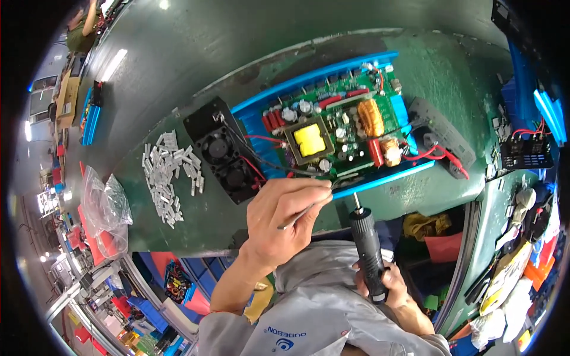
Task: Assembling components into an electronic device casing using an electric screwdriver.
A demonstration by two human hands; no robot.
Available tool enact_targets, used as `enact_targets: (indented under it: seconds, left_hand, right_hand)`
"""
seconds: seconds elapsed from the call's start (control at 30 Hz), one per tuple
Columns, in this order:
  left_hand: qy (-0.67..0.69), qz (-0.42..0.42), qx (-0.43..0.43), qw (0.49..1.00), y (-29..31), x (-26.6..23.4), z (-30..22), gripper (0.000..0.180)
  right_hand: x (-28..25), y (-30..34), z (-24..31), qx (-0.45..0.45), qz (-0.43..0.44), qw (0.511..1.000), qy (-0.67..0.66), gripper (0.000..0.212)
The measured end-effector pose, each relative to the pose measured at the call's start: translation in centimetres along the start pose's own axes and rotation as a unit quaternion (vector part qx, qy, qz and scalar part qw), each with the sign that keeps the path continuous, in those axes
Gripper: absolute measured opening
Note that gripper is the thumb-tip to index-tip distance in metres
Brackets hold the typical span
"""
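Observation:
A power inverter circuit board point(350, 133) lies in an open blue metal housing point(392, 175) on the bench. It carries a yellow transformer, copper coils and several capacitors. My left hand point(285, 219) is closed at the housing's near edge, holding thin metal tweezers point(295, 217) whose far end is partly hidden. In my right hand point(396, 288) is a black electric screwdriver point(368, 249), upright in view, its bit tip at the near blue wall. Left of the board, a black end plate with two fans point(225, 155) is joined to it by wires.
A pile of small clear-white pieces point(169, 175) lies left of the fans. A grey end panel point(442, 133) with red wires sits to the right. Plastic bags point(105, 207) hang at the left bench edge; another blue unit point(91, 115) stands far left. Black parts point(525, 151) lie right.

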State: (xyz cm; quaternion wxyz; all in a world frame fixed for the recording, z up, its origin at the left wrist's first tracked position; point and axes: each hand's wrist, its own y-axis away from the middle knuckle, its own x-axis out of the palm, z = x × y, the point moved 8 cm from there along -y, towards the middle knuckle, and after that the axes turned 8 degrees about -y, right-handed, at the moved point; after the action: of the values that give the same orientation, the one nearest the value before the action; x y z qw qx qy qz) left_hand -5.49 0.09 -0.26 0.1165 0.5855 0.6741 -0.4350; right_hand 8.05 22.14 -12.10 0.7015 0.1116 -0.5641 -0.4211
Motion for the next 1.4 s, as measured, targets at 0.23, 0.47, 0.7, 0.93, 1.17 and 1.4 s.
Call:
enact_targets:
  seconds: [0.23, 0.47, 0.7, 0.93, 1.17, 1.4]
  left_hand:
    - [0.054, 0.017, -0.009, 0.998, -0.3, -0.8, -0.6, 0.010]
    - [-0.189, 0.095, -0.173, 0.962, 0.3, -3.5, -0.7, 0.010]
    - [-0.217, 0.139, -0.178, 0.950, 0.8, -2.1, 0.1, 0.025]
    - [-0.181, 0.122, -0.132, 0.967, 1.2, -2.2, 1.0, 0.025]
    - [-0.194, 0.117, -0.072, 0.971, 1.2, -2.2, 1.1, 0.024]
    - [-0.261, 0.150, -0.017, 0.953, -1.2, -2.3, -1.6, 0.029]
  right_hand:
    - [0.6, 0.2, 0.9, -0.006, -0.026, 0.999, 0.033, 0.067]
    - [0.5, 0.3, 0.9, 0.000, -0.061, 0.997, 0.050, 0.061]
    - [0.6, -0.1, 1.0, -0.015, -0.060, 0.994, 0.089, 0.074]
    - [0.7, -0.1, 0.8, -0.008, -0.031, 0.997, 0.074, 0.060]
    - [0.6, -0.3, 1.1, 0.004, -0.067, 0.993, 0.100, 0.075]
    - [0.5, -0.3, 1.2, 0.007, -0.072, 0.993, 0.098, 0.080]
